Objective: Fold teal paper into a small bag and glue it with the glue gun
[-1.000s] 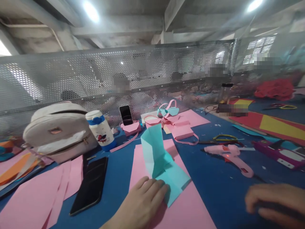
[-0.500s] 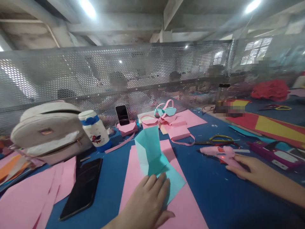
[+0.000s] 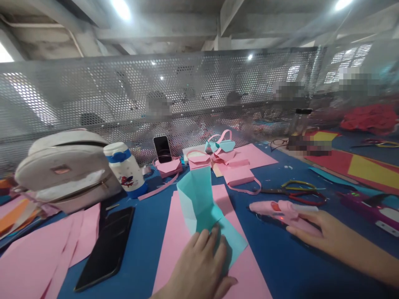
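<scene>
My left hand (image 3: pixel 202 263) rests palm down on a folded turquoise sheet of paper (image 3: pixel 195 195). Its fingers press the lower fold and its thumb is spread to the right, not closed around the paper. One part of the turquoise paper stands upright; another flap lies flat to the right. Beneath it is a long pink sheet (image 3: pixel 174 245). On the right, my right hand (image 3: pixel 327 234) is wrapped around the handle of a pink hot glue gun (image 3: pixel 280 209), with a glue stick out of its back, a red light lit and the nozzle pointing left.
Scissors (image 3: pixel 293 191) lie beyond the glue gun, beside a purple case (image 3: pixel 370 211). Pink paper bags (image 3: pixel 238 174) and a phone (image 3: pixel 162 149) stand at the back. Left are a bottle (image 3: pixel 126 170), backpack (image 3: pixel 68 174), black tablet-like device (image 3: pixel 107 249) and pink sheets (image 3: pixel 46 253).
The glue gun in my right hand has moved left and slightly nearer, off the table beside the scissors. My left hand keeps its place on the turquoise paper. The view has shifted slightly.
</scene>
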The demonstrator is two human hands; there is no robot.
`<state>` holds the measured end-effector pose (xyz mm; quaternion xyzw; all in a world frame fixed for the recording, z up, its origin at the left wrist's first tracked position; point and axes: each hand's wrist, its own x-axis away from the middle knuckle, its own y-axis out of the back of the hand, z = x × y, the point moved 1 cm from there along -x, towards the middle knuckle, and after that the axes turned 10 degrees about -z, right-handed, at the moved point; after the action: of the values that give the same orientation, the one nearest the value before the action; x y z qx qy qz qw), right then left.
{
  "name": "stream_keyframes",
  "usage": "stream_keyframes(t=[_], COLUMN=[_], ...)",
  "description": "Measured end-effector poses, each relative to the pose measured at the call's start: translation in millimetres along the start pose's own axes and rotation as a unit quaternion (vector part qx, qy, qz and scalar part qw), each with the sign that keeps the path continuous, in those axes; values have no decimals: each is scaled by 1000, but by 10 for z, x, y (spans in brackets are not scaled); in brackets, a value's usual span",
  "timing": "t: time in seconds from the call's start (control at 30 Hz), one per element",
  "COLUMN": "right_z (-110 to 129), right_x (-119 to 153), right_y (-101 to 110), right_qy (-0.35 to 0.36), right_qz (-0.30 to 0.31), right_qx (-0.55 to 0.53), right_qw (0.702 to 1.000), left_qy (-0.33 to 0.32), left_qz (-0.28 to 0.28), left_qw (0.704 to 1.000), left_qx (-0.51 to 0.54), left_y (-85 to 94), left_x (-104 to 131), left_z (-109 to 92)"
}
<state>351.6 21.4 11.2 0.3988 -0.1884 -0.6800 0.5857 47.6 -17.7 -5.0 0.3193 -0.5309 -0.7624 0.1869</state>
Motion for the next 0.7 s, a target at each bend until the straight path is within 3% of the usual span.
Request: stream_keyframes(t=[0.1,0.33,0.57,0.7], right_z=[-4,-2,452,660], right_x=[-41,-2,-21,-80], right_y=[-4,-71,-176,-243], right_qy=[8,-16,63,77], right_qz=[60,78,191,217], right_qx=[-25,-29,-69,-98], right_qw=[998,996,977,968], left_qy=[-6,-12,-33,-44], left_qz=[-37,-51,-68,-76], left_qw=[999,999,997,996], left_qx=[-12,-15,-24,-4], left_y=[-25,-43,-56,-61], left_x=[27,117,196,226], left_z=[16,80,127,181])
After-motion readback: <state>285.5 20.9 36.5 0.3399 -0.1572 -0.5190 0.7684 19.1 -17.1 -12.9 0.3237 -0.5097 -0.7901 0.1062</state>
